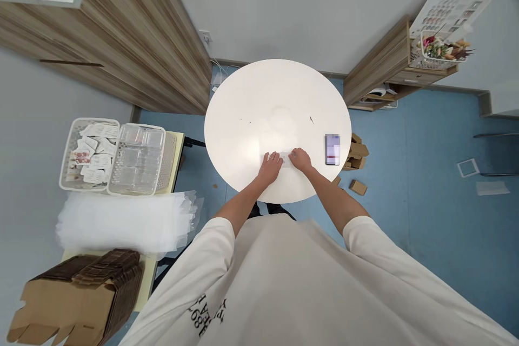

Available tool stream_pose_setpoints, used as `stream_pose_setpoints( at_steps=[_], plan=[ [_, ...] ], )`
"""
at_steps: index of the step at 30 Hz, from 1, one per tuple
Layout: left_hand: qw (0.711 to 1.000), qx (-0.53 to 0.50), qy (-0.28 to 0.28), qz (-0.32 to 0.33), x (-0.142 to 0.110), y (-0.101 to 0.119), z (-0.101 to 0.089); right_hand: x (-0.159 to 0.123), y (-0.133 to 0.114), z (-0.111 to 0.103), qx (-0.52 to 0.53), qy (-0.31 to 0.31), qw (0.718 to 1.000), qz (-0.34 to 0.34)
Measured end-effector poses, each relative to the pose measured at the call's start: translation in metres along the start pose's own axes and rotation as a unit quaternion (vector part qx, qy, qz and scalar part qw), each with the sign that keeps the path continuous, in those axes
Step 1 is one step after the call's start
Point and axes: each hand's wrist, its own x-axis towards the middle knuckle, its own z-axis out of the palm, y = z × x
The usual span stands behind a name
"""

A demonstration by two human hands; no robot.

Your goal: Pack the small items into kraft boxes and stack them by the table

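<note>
Both my hands rest close together near the front edge of a round white table (275, 97). My left hand (271, 165) lies with its fingers curled down on a small pale, partly see-through item (286, 159) that I cannot name. My right hand (300, 160) grips the same item's right end with bent fingers. A small rectangular card or phone (332, 149) lies flat on the table just right of my right hand.
To my left a side table holds a white basket of small cards (90, 152), a clear plastic tray (138, 159), a pile of clear bags (125, 221) and stacked flat cardboard boxes (81, 292). Small brown boxes (357, 157) lie on the blue floor right of the table.
</note>
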Motion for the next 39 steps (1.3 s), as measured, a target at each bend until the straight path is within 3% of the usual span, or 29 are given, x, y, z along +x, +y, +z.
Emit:
stream_pose_setpoints(
  at_steps=[6, 8, 12, 15, 17, 28, 34, 39],
  plan=[
    [1.0, 0.014, -0.022, -0.012, 0.015, -0.01, 0.019, 0.002, 0.002, 0.002, -0.006, -0.001, 1.0, -0.007],
    [1.0, 0.004, -0.025, -0.013, 0.018, -0.012, 0.02, -0.005, 0.001, 0.002, -0.014, 0.027, 0.999, -0.028],
    [0.999, -0.028, -0.028, -0.015, 0.021, -0.015, 0.015, -0.025, -0.002, 0.004, -0.077, 0.104, 0.98, -0.152],
    [0.998, -0.055, -0.042, -0.013, 0.021, -0.018, 0.009, -0.037, -0.002, 0.009, -0.121, 0.058, 0.957, -0.258],
    [0.996, -0.068, -0.054, -0.009, 0.019, -0.02, 0.005, -0.04, -0.003, 0.011, -0.135, 0.032, 0.949, -0.282],
    [0.985, -0.126, -0.114, -0.035, -0.002, -0.021, -0.013, -0.05, -0.024, -0.009, -0.09, -0.118, 0.962, -0.23],
    [0.979, -0.141, -0.119, -0.082, 0.004, -0.033, -0.022, -0.03, -0.027, -0.022, -0.072, -0.118, 0.966, -0.22],
    [0.97, -0.144, -0.135, -0.139, 0.023, -0.042, -0.026, -0.008, -0.029, -0.03, -0.07, -0.132, 0.975, -0.162]
  ],
)
